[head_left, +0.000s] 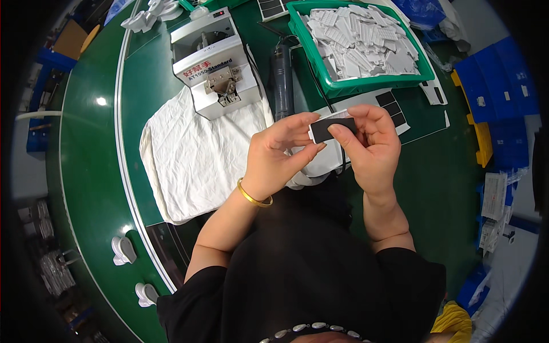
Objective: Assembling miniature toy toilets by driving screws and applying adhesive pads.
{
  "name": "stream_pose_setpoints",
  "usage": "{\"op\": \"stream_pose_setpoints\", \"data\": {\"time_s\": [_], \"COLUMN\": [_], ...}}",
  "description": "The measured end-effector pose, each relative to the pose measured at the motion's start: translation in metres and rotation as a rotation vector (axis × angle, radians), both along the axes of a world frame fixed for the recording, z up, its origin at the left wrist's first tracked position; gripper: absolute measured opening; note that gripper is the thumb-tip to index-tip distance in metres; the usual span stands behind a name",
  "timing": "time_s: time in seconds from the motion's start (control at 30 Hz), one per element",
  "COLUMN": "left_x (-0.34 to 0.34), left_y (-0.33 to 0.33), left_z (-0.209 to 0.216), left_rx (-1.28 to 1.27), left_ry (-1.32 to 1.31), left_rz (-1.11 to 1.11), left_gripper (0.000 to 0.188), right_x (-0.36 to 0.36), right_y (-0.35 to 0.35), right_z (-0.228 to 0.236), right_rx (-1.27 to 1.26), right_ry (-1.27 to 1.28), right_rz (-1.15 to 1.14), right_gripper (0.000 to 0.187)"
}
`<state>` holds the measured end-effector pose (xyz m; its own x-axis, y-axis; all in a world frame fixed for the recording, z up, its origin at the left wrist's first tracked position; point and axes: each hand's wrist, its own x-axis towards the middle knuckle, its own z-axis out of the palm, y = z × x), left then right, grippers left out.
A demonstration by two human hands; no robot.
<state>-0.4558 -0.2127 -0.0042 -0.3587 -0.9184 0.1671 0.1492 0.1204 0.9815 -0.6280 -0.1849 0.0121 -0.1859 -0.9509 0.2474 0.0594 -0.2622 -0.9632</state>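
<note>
Both hands hold a small white plastic piece with a black rectangular pad [321,132] on its face, just in front of my body. My left hand [280,146] pinches its left end, fingers along the upper edge and thumb below; a gold bangle circles that wrist. The thumb of my right hand [374,142] presses on the black pad while the curled fingers back the right end. Right behind this hand lies a white sheet [405,127] carrying black rectangular pads. Past the hands stands a green bin [366,86] heaped with white plastic pieces [360,43].
A white tabletop machine [234,94] stands at back left, beside a white cloth [197,154]. A dark cylindrical tool [281,80] with a cable lies between machine and bin. White rounded parts [123,250] sit on the left of the green table. Blue bins [497,80] line the right side.
</note>
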Motion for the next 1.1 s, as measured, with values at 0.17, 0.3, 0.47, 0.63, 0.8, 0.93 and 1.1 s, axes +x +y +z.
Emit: {"op": "stream_pose_setpoints", "data": {"time_s": [0.17,0.3,0.47,0.63,0.8,0.93,1.1], "left_x": [-0.003,-0.007,-0.014,-0.014,-0.013,-0.012,0.000], "left_y": [0.000,0.000,-0.001,0.000,0.001,0.001,-0.002], "left_z": [-0.002,-0.013,-0.016,-0.016,-0.018,-0.017,-0.014], "left_rx": [-0.028,-0.034,-0.162,-0.151,-0.159,-0.162,-0.059], "left_ry": [0.009,-0.031,-0.041,0.004,-0.021,-0.027,0.038], "left_rz": [0.040,0.264,0.380,0.377,0.340,0.338,0.224], "left_gripper": [0.039,0.025,0.021,0.022,0.022,0.023,0.018], "right_x": [-0.001,0.002,-0.003,0.000,0.000,-0.002,-0.015], "right_y": [0.003,0.001,-0.008,-0.004,-0.013,-0.017,-0.023], "right_z": [-0.009,-0.005,-0.003,-0.010,-0.015,-0.017,-0.012], "right_rx": [0.025,-0.054,-0.370,-0.111,-0.009,0.001,0.112], "right_ry": [0.216,0.352,0.621,0.416,-0.010,-0.009,0.249], "right_rz": [-0.082,-0.111,-0.205,-0.242,-0.206,-0.195,-0.230], "right_gripper": [0.034,0.032,0.015,0.017,0.025,0.028,0.020]}}
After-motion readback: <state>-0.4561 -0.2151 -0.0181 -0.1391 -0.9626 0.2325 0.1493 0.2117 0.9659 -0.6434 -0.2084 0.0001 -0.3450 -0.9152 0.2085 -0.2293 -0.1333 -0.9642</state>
